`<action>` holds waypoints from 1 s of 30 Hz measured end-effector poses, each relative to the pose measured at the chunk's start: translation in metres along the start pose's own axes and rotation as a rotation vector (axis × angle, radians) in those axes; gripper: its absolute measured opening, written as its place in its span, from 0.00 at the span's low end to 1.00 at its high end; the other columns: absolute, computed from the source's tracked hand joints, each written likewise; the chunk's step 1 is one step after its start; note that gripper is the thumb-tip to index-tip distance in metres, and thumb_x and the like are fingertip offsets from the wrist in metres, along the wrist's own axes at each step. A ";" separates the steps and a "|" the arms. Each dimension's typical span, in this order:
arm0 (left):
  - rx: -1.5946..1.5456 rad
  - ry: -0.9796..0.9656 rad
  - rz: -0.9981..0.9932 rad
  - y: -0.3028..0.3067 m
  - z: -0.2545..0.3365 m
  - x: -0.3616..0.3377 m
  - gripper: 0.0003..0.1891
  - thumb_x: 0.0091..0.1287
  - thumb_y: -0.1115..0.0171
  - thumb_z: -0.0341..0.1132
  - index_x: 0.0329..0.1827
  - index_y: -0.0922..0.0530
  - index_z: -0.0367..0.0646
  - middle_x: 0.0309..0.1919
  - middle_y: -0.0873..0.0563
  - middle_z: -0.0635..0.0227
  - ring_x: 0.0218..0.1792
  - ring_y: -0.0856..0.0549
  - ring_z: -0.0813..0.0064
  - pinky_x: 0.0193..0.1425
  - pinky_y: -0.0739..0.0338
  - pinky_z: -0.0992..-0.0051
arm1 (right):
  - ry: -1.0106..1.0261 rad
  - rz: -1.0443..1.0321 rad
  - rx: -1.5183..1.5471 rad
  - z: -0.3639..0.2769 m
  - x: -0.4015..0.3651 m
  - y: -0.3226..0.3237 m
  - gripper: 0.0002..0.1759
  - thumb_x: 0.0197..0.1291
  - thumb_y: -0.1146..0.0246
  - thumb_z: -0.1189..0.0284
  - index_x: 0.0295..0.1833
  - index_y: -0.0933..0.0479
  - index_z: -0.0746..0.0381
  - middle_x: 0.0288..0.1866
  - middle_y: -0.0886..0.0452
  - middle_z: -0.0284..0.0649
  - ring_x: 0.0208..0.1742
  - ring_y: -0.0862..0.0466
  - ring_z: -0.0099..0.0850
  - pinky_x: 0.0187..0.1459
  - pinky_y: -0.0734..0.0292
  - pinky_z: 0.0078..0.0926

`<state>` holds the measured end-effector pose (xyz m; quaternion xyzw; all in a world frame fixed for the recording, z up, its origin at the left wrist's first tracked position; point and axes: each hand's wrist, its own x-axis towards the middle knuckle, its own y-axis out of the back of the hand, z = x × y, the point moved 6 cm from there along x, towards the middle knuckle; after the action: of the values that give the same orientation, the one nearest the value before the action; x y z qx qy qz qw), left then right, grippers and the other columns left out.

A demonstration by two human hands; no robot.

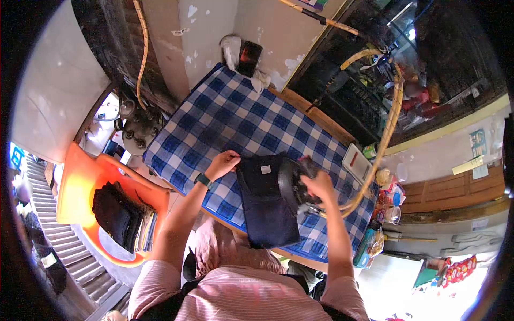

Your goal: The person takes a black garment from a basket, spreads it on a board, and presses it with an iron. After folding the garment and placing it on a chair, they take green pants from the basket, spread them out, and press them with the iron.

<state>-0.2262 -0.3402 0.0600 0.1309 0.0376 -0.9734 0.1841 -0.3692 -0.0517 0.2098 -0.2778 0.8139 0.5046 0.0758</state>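
A dark folded garment [267, 214] with a small white label lies on the blue-and-white checked cloth [214, 117] covering the table, its lower end at the near edge. My right hand [319, 187] is wrapped round the handle of a black iron [294, 184], which rests over the garment's right side. A hose runs from near the iron to the right. My left hand [223, 165] pinches the garment's upper left corner, fingers pressed together.
An orange chair [75, 198] at the left holds a stack of dark folded clothes [118, 214]. A white-and-red tray [357, 162] lies at the table's right edge, beside a yellowish hose [393, 112]. A dark phone-like object [249, 58] stands at the far corner.
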 end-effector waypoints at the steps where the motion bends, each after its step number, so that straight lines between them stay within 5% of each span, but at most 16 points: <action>1: 0.052 0.003 -0.018 -0.001 0.008 -0.002 0.10 0.68 0.40 0.37 0.42 0.21 0.40 0.24 0.20 0.74 0.25 0.19 0.81 0.30 0.22 0.78 | -0.003 0.018 -0.021 0.000 0.021 -0.025 0.24 0.49 0.35 0.55 0.35 0.21 0.68 0.19 0.18 0.45 0.22 0.15 0.38 0.32 0.20 0.36; 3: 0.098 0.015 -0.029 0.002 0.001 0.004 0.11 0.67 0.37 0.39 0.41 0.21 0.39 0.24 0.20 0.74 0.25 0.19 0.82 0.30 0.22 0.79 | 0.095 0.103 -0.162 -0.034 0.038 -0.050 0.28 0.48 0.33 0.53 0.40 0.22 0.71 0.27 0.17 0.53 0.34 0.15 0.49 0.44 0.21 0.41; 6: 0.026 -0.071 -0.030 0.010 -0.001 0.010 0.11 0.62 0.31 0.38 0.36 0.19 0.38 0.25 0.16 0.70 0.26 0.17 0.81 0.30 0.22 0.78 | -0.038 -0.070 -0.036 -0.050 0.054 -0.052 0.31 0.47 0.32 0.52 0.44 0.23 0.70 0.35 0.17 0.57 0.41 0.16 0.51 0.47 0.22 0.43; 8: 0.121 -0.088 0.027 0.015 0.007 0.009 0.10 0.61 0.30 0.37 0.35 0.19 0.38 0.25 0.15 0.69 0.26 0.16 0.80 0.30 0.22 0.78 | 0.054 0.099 -0.167 -0.054 0.070 -0.052 0.32 0.47 0.32 0.52 0.48 0.24 0.68 0.40 0.18 0.60 0.46 0.17 0.53 0.47 0.22 0.44; 11: 0.239 -0.081 0.117 0.021 0.009 0.011 0.09 0.57 0.29 0.33 0.35 0.17 0.37 0.26 0.13 0.67 0.28 0.15 0.79 0.32 0.23 0.78 | 0.271 0.165 -0.231 -0.098 0.022 -0.040 0.32 0.46 0.32 0.53 0.51 0.25 0.66 0.39 0.17 0.59 0.45 0.17 0.53 0.47 0.22 0.44; 14: 0.214 -0.221 0.051 0.021 0.009 0.021 0.08 0.58 0.31 0.32 0.39 0.17 0.40 0.27 0.13 0.65 0.30 0.14 0.75 0.35 0.22 0.74 | 0.251 0.020 -0.281 -0.113 0.004 -0.064 0.34 0.46 0.32 0.52 0.53 0.27 0.66 0.40 0.17 0.58 0.45 0.17 0.53 0.48 0.21 0.45; 17: 0.300 -0.116 0.086 0.027 0.003 0.027 0.07 0.61 0.35 0.31 0.41 0.18 0.40 0.29 0.13 0.63 0.31 0.13 0.72 0.36 0.21 0.72 | 0.236 -0.155 -0.405 -0.123 -0.006 -0.114 0.32 0.47 0.33 0.53 0.51 0.26 0.66 0.39 0.17 0.57 0.43 0.16 0.52 0.47 0.21 0.45; 21: 0.482 -0.338 0.446 0.052 0.038 -0.018 0.08 0.66 0.39 0.35 0.40 0.20 0.39 0.30 0.13 0.59 0.32 0.13 0.71 0.34 0.22 0.71 | 0.410 -0.047 -0.304 -0.129 -0.008 -0.116 0.27 0.48 0.32 0.55 0.46 0.25 0.66 0.37 0.17 0.56 0.40 0.16 0.53 0.44 0.19 0.46; 24: 0.278 -0.253 0.556 0.059 0.034 -0.079 0.12 0.69 0.42 0.40 0.39 0.20 0.39 0.28 0.14 0.60 0.29 0.14 0.73 0.31 0.23 0.72 | 0.457 -0.065 -0.328 -0.121 -0.035 -0.109 0.31 0.47 0.31 0.55 0.49 0.28 0.66 0.33 0.17 0.58 0.38 0.16 0.54 0.42 0.19 0.46; 27: 0.358 -0.027 0.374 0.038 0.005 -0.141 0.13 0.70 0.44 0.41 0.36 0.21 0.39 0.21 0.17 0.67 0.23 0.18 0.78 0.27 0.27 0.77 | 0.489 -0.157 -0.408 -0.109 -0.081 -0.108 0.33 0.48 0.31 0.56 0.53 0.31 0.67 0.31 0.18 0.58 0.36 0.15 0.53 0.39 0.18 0.46; 29: 0.176 -0.053 0.183 0.005 -0.035 -0.171 0.14 0.68 0.40 0.41 0.35 0.22 0.38 0.22 0.18 0.70 0.24 0.22 0.82 0.27 0.29 0.78 | 0.524 -0.264 -0.440 -0.084 -0.097 -0.128 0.32 0.48 0.31 0.56 0.52 0.31 0.68 0.30 0.18 0.59 0.36 0.15 0.53 0.39 0.18 0.47; 30: 0.437 -0.028 0.005 -0.011 -0.057 -0.182 0.12 0.67 0.39 0.40 0.37 0.22 0.37 0.25 0.18 0.67 0.27 0.20 0.81 0.29 0.28 0.77 | 0.550 -0.264 -0.427 -0.072 -0.107 -0.131 0.30 0.48 0.32 0.57 0.50 0.28 0.67 0.31 0.18 0.59 0.37 0.16 0.54 0.40 0.19 0.47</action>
<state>-0.0531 -0.2600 0.0547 0.1543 -0.1773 -0.9597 0.1541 -0.1996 -0.1175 0.1854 -0.5152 0.6375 0.5553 -0.1408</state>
